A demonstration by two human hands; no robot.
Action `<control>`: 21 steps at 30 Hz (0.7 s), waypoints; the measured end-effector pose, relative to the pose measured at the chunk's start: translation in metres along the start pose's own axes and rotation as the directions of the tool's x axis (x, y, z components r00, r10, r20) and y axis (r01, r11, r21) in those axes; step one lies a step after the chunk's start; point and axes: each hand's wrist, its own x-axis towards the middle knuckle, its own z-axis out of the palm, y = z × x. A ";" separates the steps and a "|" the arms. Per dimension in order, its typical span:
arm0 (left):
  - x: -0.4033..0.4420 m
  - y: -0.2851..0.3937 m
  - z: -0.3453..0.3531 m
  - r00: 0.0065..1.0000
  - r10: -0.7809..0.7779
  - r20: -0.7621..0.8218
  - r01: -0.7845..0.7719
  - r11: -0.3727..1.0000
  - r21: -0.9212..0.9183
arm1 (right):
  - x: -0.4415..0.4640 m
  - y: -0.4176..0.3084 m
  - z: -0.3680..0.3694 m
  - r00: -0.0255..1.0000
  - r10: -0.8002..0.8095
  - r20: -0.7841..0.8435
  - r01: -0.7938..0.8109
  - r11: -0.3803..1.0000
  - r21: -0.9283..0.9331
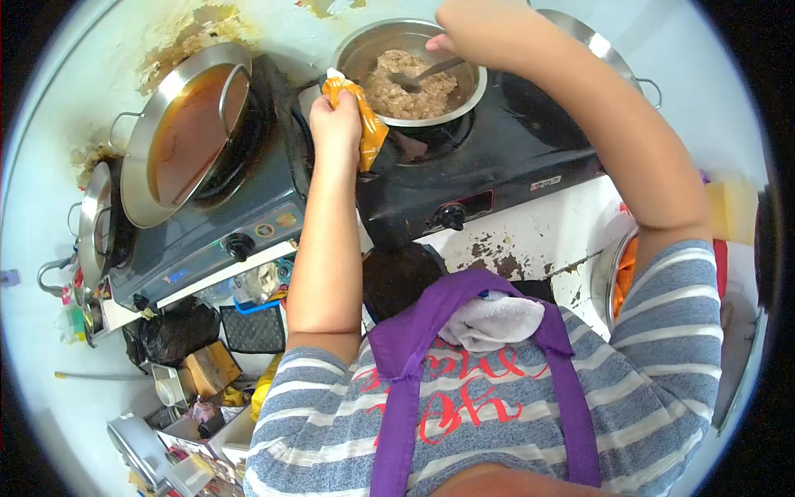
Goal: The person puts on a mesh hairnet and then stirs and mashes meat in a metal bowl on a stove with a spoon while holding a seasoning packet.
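A steel bowl (474,99) stands on the right-hand black stove, with a lumpy brown mixture (414,98) inside. My left hand (335,124) is closed around an orange patterned cloth (370,132) at the bowl's left rim. Over the bowl's upper right edge, my right hand (472,33) grips the handle of a dark spatula (431,73), whose blade rests in the mixture. Part of the right hand's fingers is cut off by the top of the view.
A wide wok (137,186) of reddish-brown liquid sits on the left stove (195,261). Smaller pan (95,219) at far left, another pan (580,31) behind my right arm. Pot with orange contents (609,282) at right. Boxes and a black bag (178,331) lie below left.
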 end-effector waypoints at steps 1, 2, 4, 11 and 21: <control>0.000 0.000 0.001 1.000 -0.008 0.009 0.008 1.000 0.001 | -0.029 -0.007 -0.012 0.995 -0.011 -0.097 0.016 0.999 0.049; 0.002 -0.003 0.000 1.000 -0.017 0.008 0.017 1.000 0.022 | -0.054 -0.006 -0.007 0.993 -0.117 -0.028 0.120 0.981 0.153; -0.005 0.009 -0.001 0.994 -0.097 0.042 0.099 0.994 -0.041 | -0.102 -0.006 0.009 0.914 -0.338 0.223 0.263 0.914 0.308; -0.008 0.013 -0.017 0.990 -0.064 0.123 0.073 0.995 -0.072 | -0.237 -0.033 0.143 0.383 -0.762 0.523 -0.012 0.562 0.827; -0.035 0.031 -0.043 0.991 -0.043 0.126 0.058 0.992 -0.115 | -0.311 -0.066 0.146 0.569 -0.706 0.421 -0.619 -0.031 0.784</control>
